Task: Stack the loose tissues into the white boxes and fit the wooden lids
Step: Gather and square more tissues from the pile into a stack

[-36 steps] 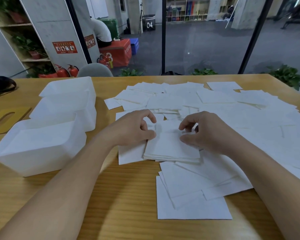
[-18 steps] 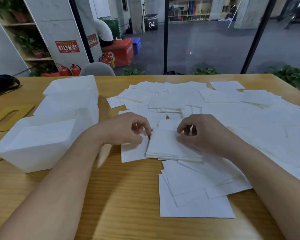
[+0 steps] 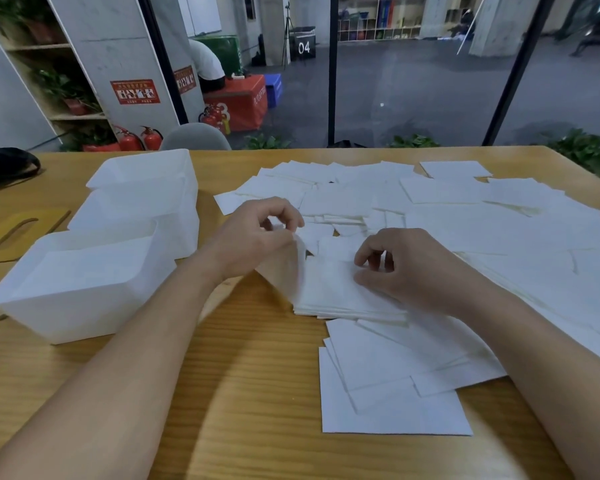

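My left hand (image 3: 257,237) pinches a single white tissue (image 3: 286,268) by its far edge and lifts it off the table, so that it hangs tilted beside a small tissue stack (image 3: 336,296). My right hand (image 3: 409,268) sits on that stack with curled fingers, its thumb and fingertips holding the top sheets. Loose tissues (image 3: 465,223) cover the middle and right of the table, and more (image 3: 388,382) lie in front of the stack. Three white boxes stand in a row at the left: near (image 3: 80,306), middle (image 3: 184,237), far (image 3: 142,168). A wooden lid (image 3: 18,230) lies left of them.
The wooden table (image 3: 222,393) shows bare wood in front of my arms. A black bag (image 3: 7,164) lies at the far left corner. A grey chair back (image 3: 194,138) stands behind the table's far edge, with a glass wall beyond it.
My left hand has picked up the loose tissue left of the stack and raised it. My right hand has stayed on the stack.
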Demonstrator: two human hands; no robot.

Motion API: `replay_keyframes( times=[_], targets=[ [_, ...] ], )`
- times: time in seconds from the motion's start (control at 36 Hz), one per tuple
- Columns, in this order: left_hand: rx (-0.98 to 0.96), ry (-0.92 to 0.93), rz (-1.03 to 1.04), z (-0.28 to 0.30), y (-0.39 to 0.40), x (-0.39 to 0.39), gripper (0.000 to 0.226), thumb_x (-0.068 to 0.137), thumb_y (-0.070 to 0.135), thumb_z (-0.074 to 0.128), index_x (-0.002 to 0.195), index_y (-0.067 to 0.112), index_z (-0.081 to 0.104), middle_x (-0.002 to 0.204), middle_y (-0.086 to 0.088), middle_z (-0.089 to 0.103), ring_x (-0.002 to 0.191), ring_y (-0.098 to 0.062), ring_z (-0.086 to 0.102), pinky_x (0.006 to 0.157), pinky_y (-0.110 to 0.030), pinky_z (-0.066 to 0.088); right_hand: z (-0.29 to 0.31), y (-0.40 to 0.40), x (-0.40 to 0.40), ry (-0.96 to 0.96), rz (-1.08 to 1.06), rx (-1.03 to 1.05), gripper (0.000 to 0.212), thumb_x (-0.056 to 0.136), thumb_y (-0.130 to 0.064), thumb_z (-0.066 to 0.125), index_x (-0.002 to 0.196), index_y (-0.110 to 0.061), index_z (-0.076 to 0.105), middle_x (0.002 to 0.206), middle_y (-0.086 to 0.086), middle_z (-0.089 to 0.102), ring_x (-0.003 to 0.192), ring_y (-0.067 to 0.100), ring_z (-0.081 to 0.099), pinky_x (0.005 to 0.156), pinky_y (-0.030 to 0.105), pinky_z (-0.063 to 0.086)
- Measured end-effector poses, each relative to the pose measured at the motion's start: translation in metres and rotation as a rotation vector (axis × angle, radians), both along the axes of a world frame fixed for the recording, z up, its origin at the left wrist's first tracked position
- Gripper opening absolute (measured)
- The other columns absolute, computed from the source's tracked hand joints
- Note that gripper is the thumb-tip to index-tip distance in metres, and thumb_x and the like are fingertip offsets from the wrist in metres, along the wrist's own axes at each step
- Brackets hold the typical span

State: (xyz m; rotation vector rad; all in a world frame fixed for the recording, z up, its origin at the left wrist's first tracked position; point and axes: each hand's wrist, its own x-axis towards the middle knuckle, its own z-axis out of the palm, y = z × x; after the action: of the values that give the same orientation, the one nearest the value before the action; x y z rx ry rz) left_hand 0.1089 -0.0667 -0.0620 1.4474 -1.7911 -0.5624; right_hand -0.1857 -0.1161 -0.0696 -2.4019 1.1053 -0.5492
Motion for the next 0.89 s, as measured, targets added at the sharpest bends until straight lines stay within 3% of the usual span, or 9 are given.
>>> replay_keyframes(
  times=[0.08,0.22,0.31,0.39,0.44,0.53,0.61,0.75,0.89],
  targets=[
    [-0.041,0.092,-0.035,-0.002,-0.002,-0.008,0.008,0.093,0.023,0.062,0.096,0.02,0.069,0.112,0.006,0.078,0.113,-0.013,0.068,0.098,-0.036,0.047,0.002,0.001,0.0,-0.004,-0.004,-0.011,0.01,0.089,-0.033,0.084,0.095,-0.034,0.076,0.089,-0.016,0.069,0.08,0.004,0.062,0.069,0.028,0.054],
    [-0.069,0.143,-0.097,-0.007,-0.003,-0.024,0.009,0.101,0.026,0.066,0.106,0.019,0.065,0.099,0.009,0.066,0.093,-0.011,0.062,0.086,-0.026,0.048,0.009,0.001,0.003,-0.161,0.007,0.029,0.022,0.099,-0.016,0.066,0.086,-0.03,0.075,0.078,-0.011,0.07,0.063,0.008,0.058,0.061,0.025,0.045],
    [-0.047,0.137,-0.143,-0.01,-0.002,-0.034,0.009,0.107,0.024,0.066,0.116,0.023,0.065,0.094,0.016,0.065,0.083,-0.004,0.059,0.075,-0.018,0.047,0.018,0.003,0.006,-0.48,-0.01,0.221,0.033,0.115,-0.028,0.049,0.108,-0.023,0.08,0.086,-0.001,0.075,0.075,0.016,0.069,0.066,0.038,0.055],
    [-0.028,0.081,-0.138,-0.012,-0.001,-0.04,0.02,0.108,0.033,0.067,0.128,0.034,0.065,0.091,0.013,0.066,0.079,-0.004,0.059,0.075,-0.026,0.043,0.021,0.004,0.006,-0.623,-0.024,0.297,0.042,0.116,-0.047,0.045,0.115,-0.023,0.079,0.092,0.006,0.078,0.081,0.027,0.073,0.066,0.036,0.059],
    [-0.017,0.085,-0.141,-0.012,0.0,-0.044,0.028,0.107,0.034,0.069,0.133,0.039,0.065,0.093,0.009,0.068,0.082,-0.008,0.063,0.078,-0.031,0.045,0.019,0.003,0.005,-0.55,-0.01,0.196,0.031,0.111,-0.049,0.057,0.111,-0.027,0.079,0.088,0.007,0.078,0.075,0.028,0.072,0.063,0.034,0.059],
    [-0.005,0.095,-0.106,-0.01,0.0,-0.042,0.034,0.103,0.035,0.075,0.135,0.044,0.066,0.097,0.003,0.074,0.091,-0.014,0.071,0.085,-0.026,0.052,0.015,0.0,0.004,-0.48,0.012,0.129,0.005,0.102,-0.025,0.078,0.105,-0.028,0.08,0.077,0.0,0.075,0.061,0.021,0.067,0.058,0.026,0.056],
    [0.034,0.091,-0.045,-0.008,0.001,-0.035,0.028,0.1,0.04,0.078,0.126,0.046,0.07,0.092,0.006,0.077,0.08,-0.007,0.069,0.075,-0.013,0.048,0.015,-0.006,-0.001,-0.431,-0.029,0.162,0.01,0.098,-0.018,0.081,0.099,-0.028,0.08,0.075,-0.003,0.074,0.057,0.017,0.067,0.057,0.025,0.056],
    [0.161,0.085,-0.006,-0.009,0.001,-0.028,0.012,0.101,0.041,0.074,0.113,0.043,0.076,0.074,0.011,0.069,0.064,-0.008,0.057,0.07,-0.034,0.048,0.014,-0.012,-0.009,-0.3,-0.092,0.233,0.012,0.093,-0.022,0.085,0.098,-0.031,0.079,0.08,-0.005,0.077,0.05,0.015,0.067,0.047,0.013,0.042],
    [0.237,0.028,-0.014,-0.008,0.004,-0.026,0.008,0.101,0.039,0.075,0.11,0.039,0.075,0.071,0.005,0.072,0.06,-0.01,0.064,0.065,-0.025,0.051,0.012,-0.015,-0.012,-0.191,-0.086,0.232,0.015,0.09,-0.024,0.088,0.098,-0.033,0.078,0.084,-0.01,0.076,0.051,0.016,0.069,0.049,0.018,0.049]
  ],
)
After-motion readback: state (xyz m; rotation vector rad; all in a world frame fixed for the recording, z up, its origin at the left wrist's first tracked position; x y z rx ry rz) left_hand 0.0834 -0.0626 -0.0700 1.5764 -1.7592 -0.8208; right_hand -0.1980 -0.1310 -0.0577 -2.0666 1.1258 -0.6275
